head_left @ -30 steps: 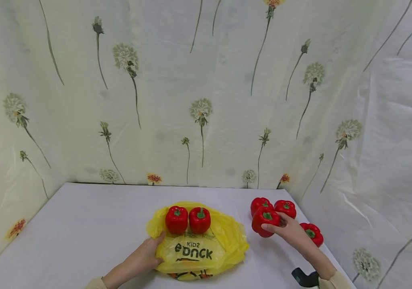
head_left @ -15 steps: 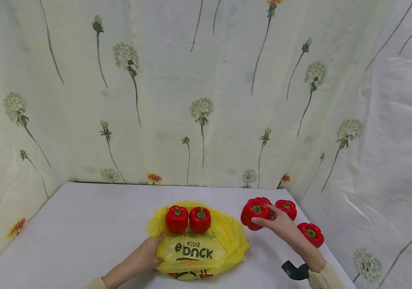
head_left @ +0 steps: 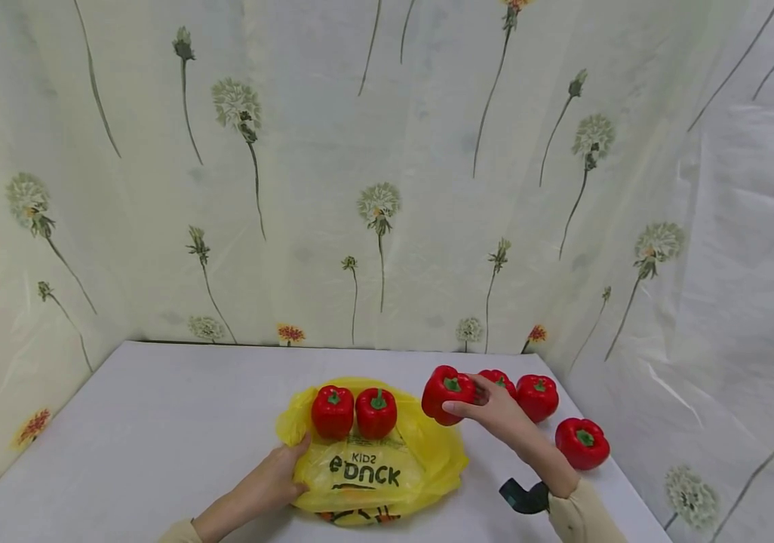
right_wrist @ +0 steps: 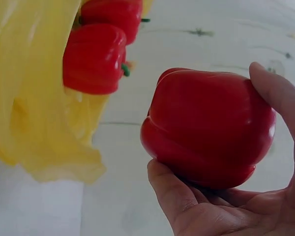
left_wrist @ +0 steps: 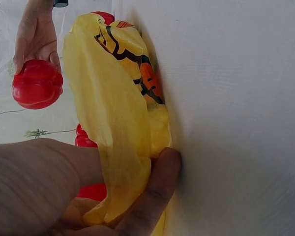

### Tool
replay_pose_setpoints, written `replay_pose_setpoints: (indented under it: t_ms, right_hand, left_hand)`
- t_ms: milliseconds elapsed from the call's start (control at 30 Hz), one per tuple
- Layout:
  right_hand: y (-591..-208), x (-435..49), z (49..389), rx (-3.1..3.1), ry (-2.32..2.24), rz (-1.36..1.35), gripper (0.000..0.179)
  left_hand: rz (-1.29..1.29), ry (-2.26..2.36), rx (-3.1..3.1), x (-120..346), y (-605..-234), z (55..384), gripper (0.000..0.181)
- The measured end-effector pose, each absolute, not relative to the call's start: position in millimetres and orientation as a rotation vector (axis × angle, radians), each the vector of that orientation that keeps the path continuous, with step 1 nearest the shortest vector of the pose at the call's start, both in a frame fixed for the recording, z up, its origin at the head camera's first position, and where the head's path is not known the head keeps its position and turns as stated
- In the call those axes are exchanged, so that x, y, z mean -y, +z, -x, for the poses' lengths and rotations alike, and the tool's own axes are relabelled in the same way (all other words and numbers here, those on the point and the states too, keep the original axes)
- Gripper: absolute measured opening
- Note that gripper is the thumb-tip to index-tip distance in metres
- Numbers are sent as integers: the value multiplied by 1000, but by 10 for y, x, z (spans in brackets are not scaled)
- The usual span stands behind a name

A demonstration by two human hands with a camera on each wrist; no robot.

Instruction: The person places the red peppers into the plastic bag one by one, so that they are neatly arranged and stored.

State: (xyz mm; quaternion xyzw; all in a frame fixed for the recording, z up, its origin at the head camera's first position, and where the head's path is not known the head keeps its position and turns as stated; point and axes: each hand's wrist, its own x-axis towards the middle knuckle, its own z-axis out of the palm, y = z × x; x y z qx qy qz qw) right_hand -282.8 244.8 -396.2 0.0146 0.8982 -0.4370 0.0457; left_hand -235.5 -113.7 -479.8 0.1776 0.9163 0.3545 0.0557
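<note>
One red bell pepper has moved toward the yellow plastic bag since the earlier frame, reaching its far right edge; the right hand holds it, thumb and fingers spread to its width. Left hand pinches the bag's left rim; two matching peppers stand in its mouth; three further peppers lie right of it.

Red pepper held aloft near crumpled yellow bag; two green-stemmed peppers upright amid its folds.

Bell pepper — glossy, smooth; bag — thin crinkled plastic; tabletop smooth, matt.
</note>
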Motion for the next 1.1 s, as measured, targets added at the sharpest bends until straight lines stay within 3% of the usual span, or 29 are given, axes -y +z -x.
replay_pose_setpoints:
  t_ms: [500,1100]
  right_hand:
    - [-3966,-2063,2834,-2610,-1465,134,87]
    - [-4032,-2061,2861,-2615,-1408,128,87]
  left_hand:
    - [-485,1252,-2701,1251,-4520,2287,69]
    - [-411,1302,-2657,1208,-4411,2236,76]
